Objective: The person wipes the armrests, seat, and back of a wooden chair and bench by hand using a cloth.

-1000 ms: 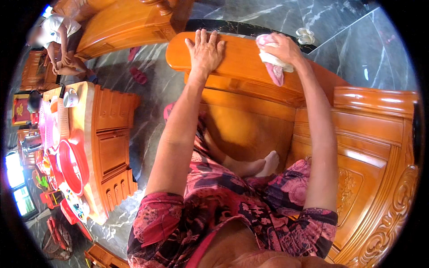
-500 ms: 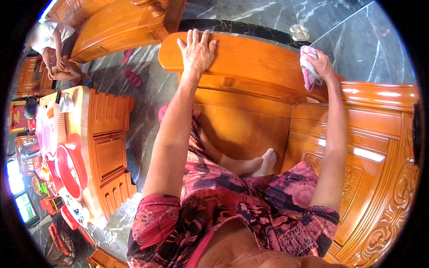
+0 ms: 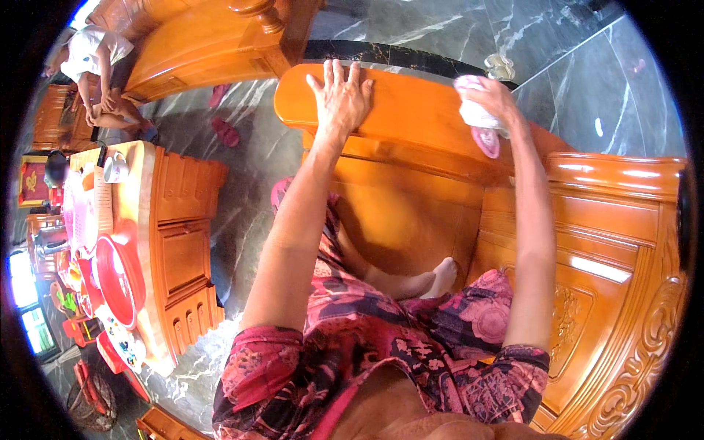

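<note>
My left hand (image 3: pixel 343 101) lies flat with its fingers spread on the broad wooden armrest (image 3: pixel 418 110) of an orange-brown wooden bench. Farther right along the same armrest, my right hand (image 3: pixel 495 101) is closed round a pink and white cloth (image 3: pixel 480 121). The cloth is bunched under the palm, and a pink end hangs over the armrest's near edge. Both arms reach forward. Below them, one bent leg with a light sock (image 3: pixel 442 277) rests on the bench seat (image 3: pixel 389 220).
The carved bench back (image 3: pixel 594 279) rises at right. Left stands a wooden table (image 3: pixel 147 220) with a red basin (image 3: pixel 117 282) and a white mug (image 3: pixel 115 167). Another person (image 3: pixel 95 66) sits at far left. Pink slippers (image 3: pixel 226 132) and white shoes (image 3: pixel 500 67) lie on the marble floor.
My right hand has slid the cloth leftward along the armrest, away from the bench back. My left hand stays flat on the wood. The whole view has shifted slightly.
</note>
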`<action>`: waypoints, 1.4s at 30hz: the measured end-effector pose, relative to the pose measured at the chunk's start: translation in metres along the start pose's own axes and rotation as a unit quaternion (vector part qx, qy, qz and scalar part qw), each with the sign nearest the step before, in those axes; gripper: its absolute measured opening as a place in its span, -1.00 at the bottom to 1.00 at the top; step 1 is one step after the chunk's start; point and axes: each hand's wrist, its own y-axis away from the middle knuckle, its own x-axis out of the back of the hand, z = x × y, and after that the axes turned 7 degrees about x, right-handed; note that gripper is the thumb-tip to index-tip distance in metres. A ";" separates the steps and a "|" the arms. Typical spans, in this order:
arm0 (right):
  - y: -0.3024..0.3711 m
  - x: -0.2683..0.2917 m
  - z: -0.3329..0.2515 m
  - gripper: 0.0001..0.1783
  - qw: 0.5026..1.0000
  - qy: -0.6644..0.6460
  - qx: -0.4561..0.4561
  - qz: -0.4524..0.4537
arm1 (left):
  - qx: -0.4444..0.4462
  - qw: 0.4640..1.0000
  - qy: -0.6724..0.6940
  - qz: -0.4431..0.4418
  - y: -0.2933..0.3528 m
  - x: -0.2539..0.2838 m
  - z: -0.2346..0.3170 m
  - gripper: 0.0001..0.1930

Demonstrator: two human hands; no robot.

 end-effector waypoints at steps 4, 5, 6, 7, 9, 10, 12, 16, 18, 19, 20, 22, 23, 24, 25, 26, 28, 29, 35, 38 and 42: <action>-0.034 -0.053 -0.054 -0.29 0.995 0.052 0.085 -0.023 | -0.001 1.000 -0.003 -0.003 0.001 0.002 -0.002 -0.50; -0.038 -0.066 -0.071 -0.27 0.988 0.089 0.124 -0.015 | 0.000 1.000 -0.005 -0.005 0.003 0.001 -0.003 -0.50; -0.042 -0.076 -0.079 -0.24 0.978 0.132 0.161 0.017 | -0.001 1.000 0.000 0.000 0.001 0.001 0.001 -0.50; -0.046 -0.085 -0.084 -0.21 0.963 0.174 0.200 0.048 | -0.001 1.000 0.003 0.006 0.000 0.000 0.003 -0.50; -0.047 -0.087 -0.087 -0.16 0.954 0.184 0.226 0.074 | -0.002 1.000 0.003 0.003 0.000 -0.001 0.002 -0.50; -0.049 -0.083 -0.090 -0.14 0.968 0.151 0.200 0.032 | 0.003 1.000 0.008 0.002 0.000 -0.001 0.000 -0.50; -0.044 -0.080 -0.094 -0.14 0.981 0.111 0.156 -0.003 | 0.011 1.000 0.015 -0.017 0.002 0.003 -0.004 -0.50; -0.043 -0.067 -0.083 -0.20 0.980 0.113 0.167 0.004 | 0.016 0.999 0.038 -0.031 0.001 0.003 -0.006 -0.45; -0.045 -0.056 -0.072 -0.16 0.985 0.104 0.136 -0.030 | 0.014 0.998 0.045 -0.037 0.000 0.002 -0.005 -0.45; -0.047 -0.049 -0.060 -0.14 0.987 0.100 0.118 -0.045 | 0.014 0.998 0.047 -0.036 -0.001 0.002 -0.003 -0.45; -0.047 -0.042 -0.048 -0.14 0.989 0.087 0.108 -0.048 | 0.012 0.998 0.048 -0.033 -0.002 0.002 -0.001 -0.45; -0.040 -0.032 -0.029 -0.34 0.992 0.043 0.113 -0.024 | 0.011 0.998 0.046 -0.033 0.000 -0.001 -0.003 -0.46; -0.034 -0.027 -0.026 -0.36 0.995 0.021 0.093 -0.033 | 0.010 0.999 0.033 -0.021 0.002 0.000 -0.008 -0.48; -0.026 -0.019 -0.025 -0.39 0.998 0.013 0.052 -0.040 | 0.009 1.000 0.022 -0.008 0.003 0.000 -0.012 -0.50; -0.018 -0.008 -0.016 -0.42 0.999 0.007 0.007 -0.043 | 0.008 1.000 0.026 -0.008 0.004 -0.001 -0.010 -0.50; -0.012 0.004 -0.005 -0.45 0.999 0.022 0.015 -0.026 | 0.007 1.000 0.023 -0.007 0.004 -0.003 -0.010 -0.49; -0.002 0.021 0.030 -0.42 0.999 0.028 -0.028 -0.004 | 0.004 1.000 0.018 -0.005 0.003 -0.003 -0.009 -0.50; 0.003 0.029 0.047 -0.39 0.999 0.026 -0.043 0.014 | 0.004 1.000 0.019 -0.004 0.003 -0.003 -0.009 -0.50; 0.024 0.067 0.124 -0.20 0.981 0.142 -0.074 0.110 | -0.017 1.000 -0.004 0.010 0.002 -0.007 -0.014 -0.48; 0.029 0.063 0.132 -0.21 0.963 0.255 -0.008 0.090 | -0.009 0.999 -0.018 -0.040 -0.002 -0.001 -0.007 -0.47; 0.030 0.069 0.155 -0.55 0.918 0.392 -0.043 0.030 | 0.009 0.998 -0.022 -0.059 -0.014 0.006 0.032 -0.47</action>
